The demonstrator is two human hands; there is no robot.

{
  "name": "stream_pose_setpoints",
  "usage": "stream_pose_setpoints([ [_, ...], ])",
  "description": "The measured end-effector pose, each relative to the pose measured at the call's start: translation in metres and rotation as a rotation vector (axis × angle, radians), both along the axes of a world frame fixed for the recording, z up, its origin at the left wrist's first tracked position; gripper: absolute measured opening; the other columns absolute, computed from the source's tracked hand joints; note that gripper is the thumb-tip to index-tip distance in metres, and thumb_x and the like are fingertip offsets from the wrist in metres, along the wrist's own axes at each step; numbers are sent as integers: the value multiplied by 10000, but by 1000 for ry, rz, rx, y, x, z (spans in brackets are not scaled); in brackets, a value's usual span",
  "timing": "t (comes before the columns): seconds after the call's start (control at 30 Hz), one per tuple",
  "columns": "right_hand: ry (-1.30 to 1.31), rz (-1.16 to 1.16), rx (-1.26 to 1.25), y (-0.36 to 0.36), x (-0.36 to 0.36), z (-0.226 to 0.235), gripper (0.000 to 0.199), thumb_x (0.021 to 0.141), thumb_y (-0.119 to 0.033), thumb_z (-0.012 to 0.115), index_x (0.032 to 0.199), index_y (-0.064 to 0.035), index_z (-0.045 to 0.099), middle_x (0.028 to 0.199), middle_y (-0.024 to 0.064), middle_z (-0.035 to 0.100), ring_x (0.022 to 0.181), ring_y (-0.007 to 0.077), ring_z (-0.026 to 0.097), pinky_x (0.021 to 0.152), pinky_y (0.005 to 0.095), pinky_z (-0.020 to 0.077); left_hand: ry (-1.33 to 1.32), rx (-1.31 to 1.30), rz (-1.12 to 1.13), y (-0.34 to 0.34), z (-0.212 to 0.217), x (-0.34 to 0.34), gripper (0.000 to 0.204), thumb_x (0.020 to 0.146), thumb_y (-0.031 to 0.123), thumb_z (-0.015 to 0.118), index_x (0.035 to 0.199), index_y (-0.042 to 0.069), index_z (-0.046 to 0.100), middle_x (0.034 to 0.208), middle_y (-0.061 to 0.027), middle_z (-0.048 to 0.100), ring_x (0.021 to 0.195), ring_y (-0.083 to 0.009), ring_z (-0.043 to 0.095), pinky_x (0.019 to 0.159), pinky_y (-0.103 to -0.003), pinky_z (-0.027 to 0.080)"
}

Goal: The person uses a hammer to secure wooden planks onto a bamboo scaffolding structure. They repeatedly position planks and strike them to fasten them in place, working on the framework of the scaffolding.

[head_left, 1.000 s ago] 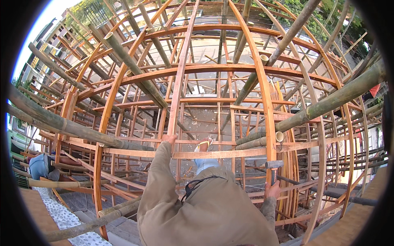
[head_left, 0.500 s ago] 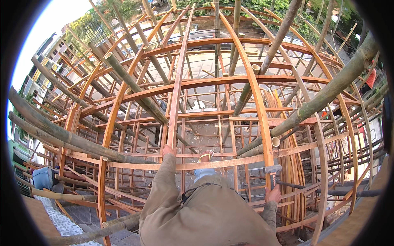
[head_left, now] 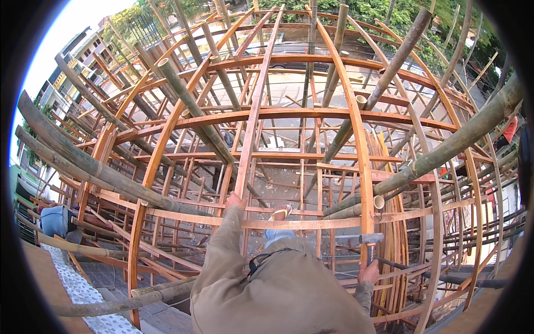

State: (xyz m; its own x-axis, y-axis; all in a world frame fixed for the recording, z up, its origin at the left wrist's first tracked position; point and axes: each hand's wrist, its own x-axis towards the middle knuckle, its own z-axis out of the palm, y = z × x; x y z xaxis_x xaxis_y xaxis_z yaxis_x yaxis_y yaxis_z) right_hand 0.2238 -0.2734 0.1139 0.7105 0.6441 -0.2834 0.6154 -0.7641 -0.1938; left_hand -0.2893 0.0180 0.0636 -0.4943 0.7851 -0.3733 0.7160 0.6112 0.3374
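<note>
Your left hand (head_left: 235,199) shows only its back where it meets the upright wooden slat (head_left: 253,128), so you cannot tell how the fingers close behind it. Your right hand (head_left: 368,273) is half covered by its sleeve, and the hammer (head_left: 369,240) handle disappears into it. Your jacket (head_left: 281,292) hides your legs, leaving just one sandalled foot (head_left: 280,212) in sight. The person in blue (head_left: 55,221) at the left is crossed by bamboo poles (head_left: 94,167) and too small to read.
</note>
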Motion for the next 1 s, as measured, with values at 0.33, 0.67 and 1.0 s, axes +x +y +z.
stream_pose_setpoints([
  [0.33, -22, -16, 26, 0, -3, -1, 540, 826, -290, 817, 1224, -38, 553, 1088, 254, 700, 1047, 493, 637, 867, 572, 485, 13, 24, 7, 0, -1, 1, 608, 811, 379, 812, 1243, 29, 567, 1165, -251, 703, 1152, -425, 654, 990, -517, 517],
  [0.67, -25, 72, 53, -4, 2, -11, 577, 845, -308, 794, 1275, -21, 538, 1100, 285, 688, 1045, 501, 632, 889, 571, 476, 187, 501, -179, -33, 10, 40, 718, 856, 359, 750, 1432, 52, 451, 1524, -266, 401, 1432, -454, 365, 1189, -589, 251],
  [1.0, -70, 81, 35, -1, -5, -3, 628, 866, -328, 770, 1332, 16, 528, 1131, 295, 682, 1076, 478, 642, 921, 541, 489, -783, 43, -607, -154, 54, 142, 513, 880, 409, 751, 1193, 14, 657, 1163, -191, 706, 1123, -293, 684, 940, -414, 554],
])
